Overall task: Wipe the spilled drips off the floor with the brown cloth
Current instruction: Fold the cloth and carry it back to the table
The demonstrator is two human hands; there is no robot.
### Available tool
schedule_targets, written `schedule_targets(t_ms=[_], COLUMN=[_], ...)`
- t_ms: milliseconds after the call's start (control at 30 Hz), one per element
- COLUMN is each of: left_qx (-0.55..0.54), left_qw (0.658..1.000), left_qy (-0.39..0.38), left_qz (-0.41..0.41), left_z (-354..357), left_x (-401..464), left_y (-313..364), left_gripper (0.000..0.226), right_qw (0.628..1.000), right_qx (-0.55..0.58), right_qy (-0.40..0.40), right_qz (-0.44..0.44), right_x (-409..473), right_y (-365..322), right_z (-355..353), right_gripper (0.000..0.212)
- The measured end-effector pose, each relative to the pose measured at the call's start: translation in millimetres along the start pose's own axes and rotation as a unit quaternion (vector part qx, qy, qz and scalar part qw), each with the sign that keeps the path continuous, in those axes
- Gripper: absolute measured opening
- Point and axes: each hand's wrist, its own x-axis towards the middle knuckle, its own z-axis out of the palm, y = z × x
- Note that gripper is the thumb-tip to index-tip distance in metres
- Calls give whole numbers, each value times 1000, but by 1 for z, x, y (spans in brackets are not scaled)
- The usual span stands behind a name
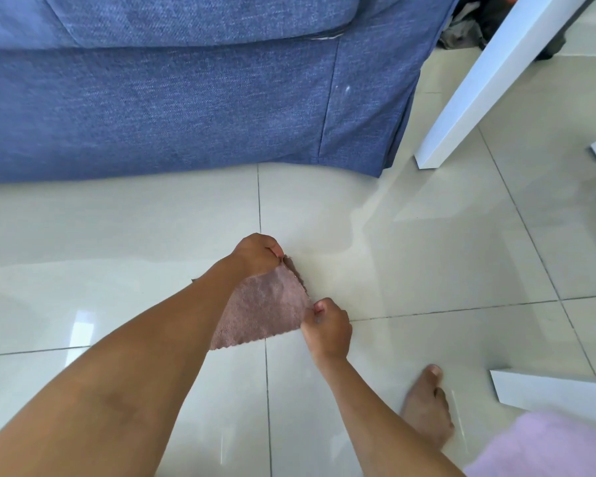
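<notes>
Brown cloth (265, 313): down on the floor (427, 270), near where tile grout lines cross, just in front of the sofa. Spread mostly flat; far corner lifted a bit and doubled over, near edge w/ a zigzag trim lying on the tile.

Left hand (257, 253): at the far corner, fingers curled, pinching that corner of the cloth. Right hand (327, 327): at the right-side corner, thumb and fingers closed on the edge. So both hands grasp the cloth, one corner each, pulling it taut btwn them. Left forearm crosses over part of the cloth and hides its left side.

Step, as we read it: laying out or re-folding the cloth prior to a wipe stroke, not the stroke itself — no palm pressed flat on it.

Drips: we can't pick them out for sure. A faint pale streak runs on the tile to the right of the cloth, but glare makes it hard to tell wet from reflection.

Next move likely calls for: let go the corners, press a flat palm on the cloth, sweep toward the streak. Needs even pressure; tile looks glossy, cloth should slide easily.

Around: blue sofa (186, 98) behind, white table leg (489, 80) right, a bare foot (425, 404) near right.
</notes>
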Motion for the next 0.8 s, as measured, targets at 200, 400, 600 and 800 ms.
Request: schedule_targets(t_ms=[200, 400, 600, 800], left_qx=[-18, -72, -30, 12], left_qw=[999, 995, 997, 996], left_qy=[-23, -12, 44, 86], left_qz=[-19, -62, -59, -32], left_z=[-38, -70, -74, -63], left_x=[-16, -31, -31, -23], left_y=[-18, -64, -97, -119], left_gripper=[24, 6, 26, 33], right_qw=[996, 990, 982, 976], right_qx=[27, 43, 24, 13], right_qy=[9, -52, -122, -144], right_qz=[-82, -122, -142, -164], right_x=[-43, -84, -94, -85], right_y=[-22, -43, -61, -57], right_z=[20, 57, 86, 93], right_gripper=[10, 16, 23, 27])
